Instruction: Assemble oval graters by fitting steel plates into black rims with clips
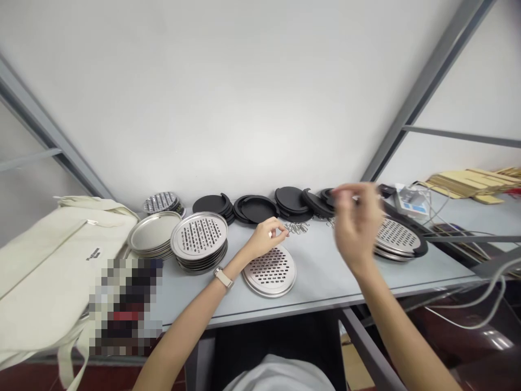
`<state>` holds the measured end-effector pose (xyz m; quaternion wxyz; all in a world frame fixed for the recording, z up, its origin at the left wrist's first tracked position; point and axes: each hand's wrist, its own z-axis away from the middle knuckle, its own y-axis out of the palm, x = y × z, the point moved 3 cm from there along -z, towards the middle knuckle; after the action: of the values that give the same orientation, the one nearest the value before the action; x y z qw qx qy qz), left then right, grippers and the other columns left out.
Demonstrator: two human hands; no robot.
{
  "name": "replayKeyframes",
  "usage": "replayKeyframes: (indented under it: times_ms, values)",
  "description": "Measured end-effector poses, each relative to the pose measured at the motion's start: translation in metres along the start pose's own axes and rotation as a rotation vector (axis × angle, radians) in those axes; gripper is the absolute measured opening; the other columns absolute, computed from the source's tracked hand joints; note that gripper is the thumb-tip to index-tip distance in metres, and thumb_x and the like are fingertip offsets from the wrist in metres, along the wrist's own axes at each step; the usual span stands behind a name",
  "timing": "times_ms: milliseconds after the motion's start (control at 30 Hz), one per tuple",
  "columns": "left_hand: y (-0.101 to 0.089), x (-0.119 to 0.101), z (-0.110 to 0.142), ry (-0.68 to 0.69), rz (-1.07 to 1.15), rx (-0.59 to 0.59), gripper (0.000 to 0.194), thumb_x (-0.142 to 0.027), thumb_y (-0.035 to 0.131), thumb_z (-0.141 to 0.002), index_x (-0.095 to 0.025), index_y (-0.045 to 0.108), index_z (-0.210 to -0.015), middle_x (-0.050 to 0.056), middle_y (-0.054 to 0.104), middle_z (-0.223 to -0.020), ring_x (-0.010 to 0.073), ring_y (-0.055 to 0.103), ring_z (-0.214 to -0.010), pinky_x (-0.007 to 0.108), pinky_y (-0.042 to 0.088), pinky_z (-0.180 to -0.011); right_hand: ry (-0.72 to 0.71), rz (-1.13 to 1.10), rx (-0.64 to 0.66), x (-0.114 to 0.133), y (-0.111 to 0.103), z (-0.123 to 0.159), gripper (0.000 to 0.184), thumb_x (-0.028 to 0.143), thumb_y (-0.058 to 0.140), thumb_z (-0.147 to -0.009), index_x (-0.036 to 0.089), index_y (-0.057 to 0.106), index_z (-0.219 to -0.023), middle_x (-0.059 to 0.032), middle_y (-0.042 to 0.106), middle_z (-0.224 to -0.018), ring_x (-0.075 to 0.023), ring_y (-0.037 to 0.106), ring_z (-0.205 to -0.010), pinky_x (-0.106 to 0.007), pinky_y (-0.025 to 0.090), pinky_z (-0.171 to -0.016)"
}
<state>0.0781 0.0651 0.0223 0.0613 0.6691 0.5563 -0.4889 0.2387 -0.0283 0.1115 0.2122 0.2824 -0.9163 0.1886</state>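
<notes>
Grater near bench front edge: no black rim; rimmed grater toward right corner. Left hand, right hand: fingers curled, contents unclear.

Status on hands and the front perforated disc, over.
Left hand above front perforated disc, covering its far edge. Right hand raised, blurred, grip unclear. Small metal clips just beyond.

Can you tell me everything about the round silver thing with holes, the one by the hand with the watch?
The round silver disc looks like shiny metal. Rows of short dark slots fill its middle, inside a smooth raised rim that looks doubled at the front. It lies flat, slots up, near the front edge of the pale table. The left hand hides its far edge; I can't tell if they touch.
</notes>
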Motion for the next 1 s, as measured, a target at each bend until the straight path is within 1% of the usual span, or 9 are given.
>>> replayKeyframes:
  times_ms: [33,100,167,233,300,500,633,800,1000]
  values:
    - [-0.001,0.001,0.0,-0.013,-0.002,-0.022,0.017,-0.026,0.056,-0.086,-0.016,0.067,-0.078,0.001,0.058,-0.084,0.008,0.044,-0.061,0.022,0.039,-0.063,0.082,-0.055,0.056,-0.012,0.01,0.005,0.022,0.037,0.053,-0.093,0.017,0.06,-0.099,-0.0051,0.063,-0.094,-0.0178,0.06,-0.084,-0.037,0.049,-0.081]
    - [-0.002,0.002,-0.002,-0.038,-0.008,-0.072,0.017,-0.026,0.056,-0.086,-0.016,0.068,-0.078,0.001,0.058,-0.082,0.0085,0.045,-0.062,0.022,0.039,-0.063,0.314,-0.224,0.211,-0.042,0.035,0.024,0.026,0.044,0.053,-0.09,0.019,0.058,-0.089,-0.0029,0.061,-0.079,-0.0173,0.058,-0.074,-0.034,0.048,-0.075]
    - [-0.004,0.005,-0.003,-0.082,0.005,-0.115,0.017,-0.027,0.057,-0.085,-0.015,0.068,-0.077,0.002,0.059,-0.081,0.0095,0.047,-0.065,0.022,0.039,-0.064,0.505,-0.388,0.342,-0.068,0.059,0.046,0.033,0.052,0.053,-0.087,0.02,0.059,-0.087,-0.0025,0.06,-0.075,-0.0176,0.057,-0.068,-0.032,0.048,-0.069]
    - [-0.004,0.009,-0.003,-0.137,0.038,-0.133,0.018,-0.027,0.057,-0.085,-0.014,0.067,-0.077,0.003,0.061,-0.081,0.0101,0.049,-0.066,0.022,0.04,-0.064,0.527,-0.447,0.43,-0.082,0.075,0.062,0.039,0.058,0.053,-0.084,0.02,0.061,-0.084,-0.0028,0.061,-0.071,-0.0174,0.057,-0.063,-0.032,0.049,-0.067]
    - [-0.002,0.012,-0.002,-0.183,0.073,-0.125,0.019,-0.028,0.057,-0.084,-0.013,0.067,-0.078,0.004,0.063,-0.083,0.0096,0.05,-0.063,0.021,0.039,-0.061,0.541,-0.51,0.502,-0.087,0.084,0.071,0.042,0.061,0.052,-0.083,0.02,0.062,-0.081,-0.0038,0.063,-0.073,-0.0177,0.059,-0.064,-0.032,0.05,-0.067]
    - [0.004,0.017,0.002,-0.264,0.132,-0.051,0.028,-0.038,0.055,-0.085,-0.013,0.067,-0.08,0.0,0.061,-0.064,0.0056,0.041,-0.042,0.019,0.031,-0.043,0.561,-0.636,0.593,-0.079,0.087,0.07,0.036,0.056,0.063,-0.078,0.021,0.061,-0.072,-0.0015,0.061,-0.072,-0.0158,0.056,-0.065,-0.03,0.049,-0.067]
    - [0.002,0.018,0.002,-0.284,0.135,-0.063,0.027,-0.038,0.056,-0.084,-0.012,0.066,-0.08,0.001,0.062,-0.068,0.005,0.042,-0.043,0.018,0.032,-0.042,0.587,-0.676,0.593,-0.077,0.084,0.068,0.03,0.05,0.064,-0.08,0.02,0.063,-0.075,-0.0012,0.062,-0.075,-0.0151,0.056,-0.067,-0.029,0.047,-0.07]
    - [0.001,0.019,0.001,-0.305,0.152,-0.081,0.029,-0.039,0.056,-0.083,-0.012,0.065,-0.079,0.002,0.062,-0.07,0.0053,0.043,-0.043,0.017,0.032,-0.04,0.636,-0.711,0.593,-0.077,0.083,0.071,0.025,0.044,0.071,-0.075,0.021,0.065,-0.083,-0.0003,0.063,-0.078,-0.0143,0.056,-0.068,-0.029,0.047,-0.07]
    - [0.001,0.022,0.0,-0.326,0.174,-0.094,0.03,-0.04,0.055,-0.083,-0.012,0.066,-0.081,0.002,0.062,-0.069,0.0058,0.045,-0.041,0.018,0.035,-0.039,0.686,-0.747,0.598,-0.082,0.083,0.072,0.025,0.044,0.072,-0.075,0.02,0.068,-0.081,-0.0016,0.065,-0.08,-0.0138,0.057,-0.069,-0.029,0.048,-0.072]
